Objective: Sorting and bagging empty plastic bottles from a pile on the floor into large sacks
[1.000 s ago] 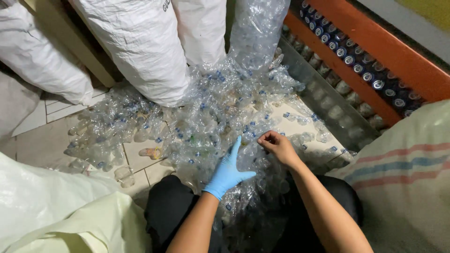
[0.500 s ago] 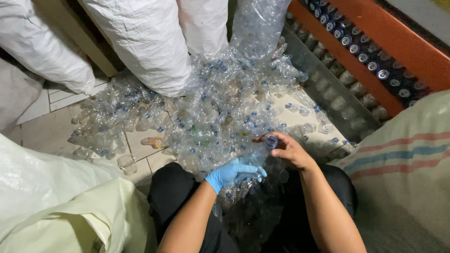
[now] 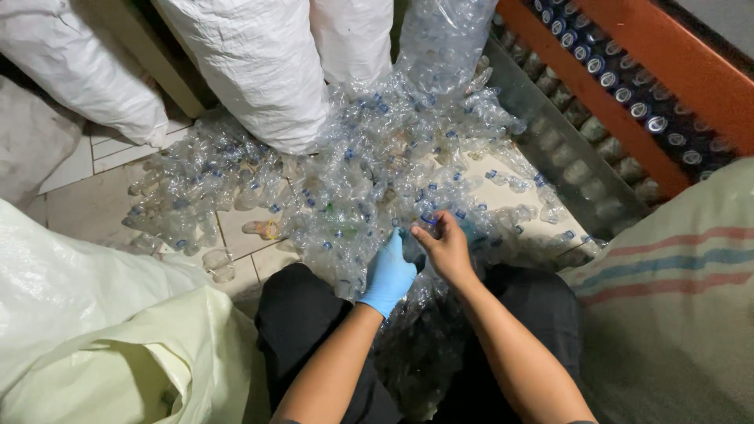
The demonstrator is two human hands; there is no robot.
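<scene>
The crushed clear plastic bottle with a blue cap (image 3: 425,222) sits at the near edge of the heap, pinched between both hands just in front of the person's knees. From the hands it lies at about twelve o'clock, touching the fingertips; its long axis cannot be told, since the fingers cover most of it. The bare right hand (image 3: 448,247) is curled around it from the one o'clock side, fingers bent close. The left hand in a blue glove (image 3: 389,273) comes up from seven o'clock, fingers half closed against the same bottle. Both are equally near; the right seems to have the fuller hold.

The heap of crushed transparent bottles (image 3: 369,157) spreads from ten to two o'clock over the tiled floor (image 3: 86,208), far too many to count. Three white woven sacks (image 3: 259,63) stand behind it at eleven to twelve o'clock. One striped sack (image 3: 675,298) lies at three o'clock, and one pale green bag (image 3: 133,353) at eight o'clock.
</scene>
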